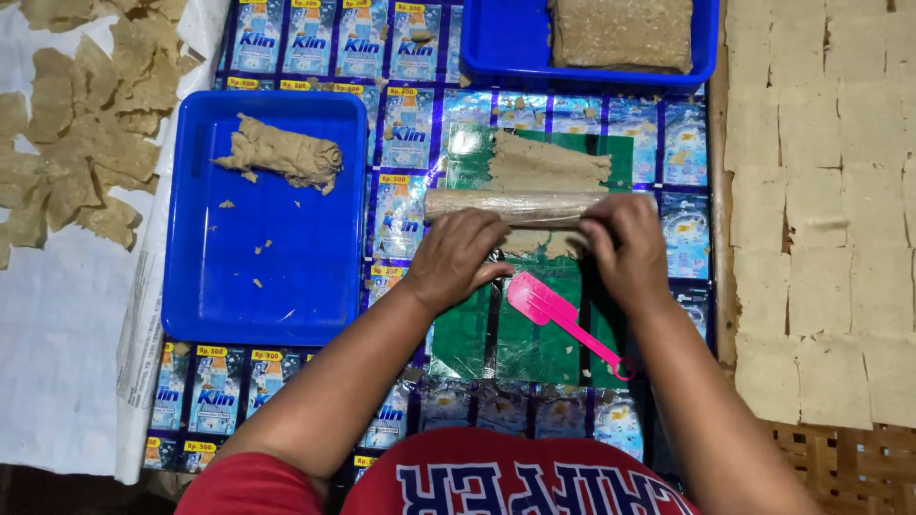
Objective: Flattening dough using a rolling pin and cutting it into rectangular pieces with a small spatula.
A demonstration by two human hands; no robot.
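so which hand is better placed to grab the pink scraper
Right, probably. The right hand rests on the roller just above the pink scraper, whose handle runs down toward the right forearm. The left hand sits further left.

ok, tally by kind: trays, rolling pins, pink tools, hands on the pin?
Blue trays: 2, near tray and far tray
Rolling pin: 1
Pink scraper: 1
Hands on the pin: 2, left hand and right hand
Total: 6
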